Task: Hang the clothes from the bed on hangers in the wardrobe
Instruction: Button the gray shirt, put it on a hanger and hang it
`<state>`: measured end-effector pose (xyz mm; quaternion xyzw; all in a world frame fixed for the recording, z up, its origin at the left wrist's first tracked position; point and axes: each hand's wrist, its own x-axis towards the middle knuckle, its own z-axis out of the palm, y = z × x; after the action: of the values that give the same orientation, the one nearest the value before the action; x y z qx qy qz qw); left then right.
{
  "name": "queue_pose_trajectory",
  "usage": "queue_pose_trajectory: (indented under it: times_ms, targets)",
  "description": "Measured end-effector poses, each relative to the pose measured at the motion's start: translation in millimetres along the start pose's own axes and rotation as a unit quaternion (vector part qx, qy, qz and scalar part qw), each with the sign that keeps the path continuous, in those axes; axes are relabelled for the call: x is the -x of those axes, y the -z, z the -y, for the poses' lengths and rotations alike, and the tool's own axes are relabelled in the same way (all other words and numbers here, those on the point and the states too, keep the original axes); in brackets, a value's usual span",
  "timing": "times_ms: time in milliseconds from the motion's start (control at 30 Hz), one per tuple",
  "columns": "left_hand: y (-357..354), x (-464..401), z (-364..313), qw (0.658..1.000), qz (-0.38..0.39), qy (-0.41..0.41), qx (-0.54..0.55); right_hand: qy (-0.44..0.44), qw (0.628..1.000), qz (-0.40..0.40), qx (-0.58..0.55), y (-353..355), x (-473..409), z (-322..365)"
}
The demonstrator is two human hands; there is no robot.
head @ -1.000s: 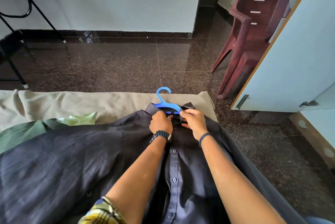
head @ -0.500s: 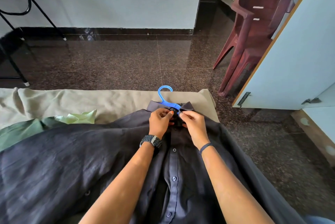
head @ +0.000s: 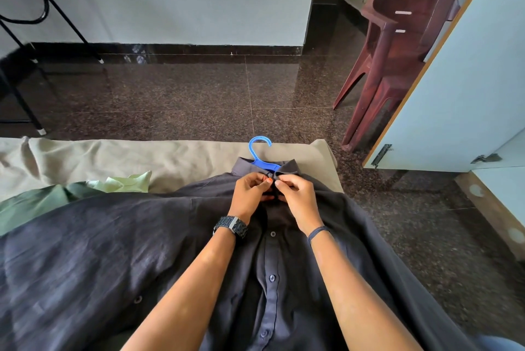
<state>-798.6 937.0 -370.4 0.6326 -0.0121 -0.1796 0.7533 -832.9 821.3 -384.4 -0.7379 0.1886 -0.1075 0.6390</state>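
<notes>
The shirt (head: 142,259) lies spread on the bed (head: 176,160), under both hands, with the left hand (head: 250,194) and right hand (head: 298,197) side by side at its collar. The hanger (head: 260,153) pokes out just beyond the hands. Other clothes (head: 56,197) lie left of the hands; stacked chairs (head: 395,46) and the wardrobe door (head: 460,89) stand beyond them to the right.

My blue hanger (head: 260,156) shows only its hook; the dark shirt (head: 113,251) covers the rest. At three o'clock the wardrobe door (head: 466,89) runs off the edge. My fingertips (head: 268,180) hide the collar button.
</notes>
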Motion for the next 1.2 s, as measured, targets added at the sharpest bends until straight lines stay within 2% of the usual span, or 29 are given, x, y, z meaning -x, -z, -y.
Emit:
queue_pose_trajectory:
  times_ms: [133, 267, 333, 400, 500, 667, 967, 1200]
  targets:
    - [0.2, -1.2, -2.0, 0.999, 0.013, 0.012, -0.031, -0.073, 0.992, 0.02, -0.102, 1.2, 2.1, 11.1]
    - [0.5, -4.5, -3.1, 0.994, 0.018, 0.0, -0.109, -0.117, 0.985, 0.056, -0.112, 4.4, -2.2, 17.3]
    - [1.0, -5.8, -2.6, 0.975, 0.006, -0.046, -0.217, -0.133, 0.983, 0.072, -0.101, 5.6, -5.2, 18.9]
    - [-0.3, -5.4, -2.6, 0.942, -0.008, -0.093, -0.322, -0.137, 0.984, 0.074, -0.087, 5.6, -7.0, 18.5]
    - [-1.8, -3.9, -2.4, 0.912, -0.014, -0.128, -0.39, -0.116, 0.99, 0.056, -0.049, 3.1, -6.7, 15.8]
    - [0.5, 2.5, -2.3, 0.91, 0.004, -0.123, -0.395, -0.087, 0.995, 0.032, 0.035, -2.8, -9.8, 7.2]
    - [-0.5, 1.9, -0.8, 0.88, 0.036, -0.14, -0.451, -0.1, 0.988, 0.078, -0.083, 6.5, -3.1, 9.6]
    - [-4.5, 0.5, 7.0, 0.88, -0.025, -0.164, -0.446, -0.116, 0.984, 0.083, -0.107, 7.4, -3.6, 6.6]
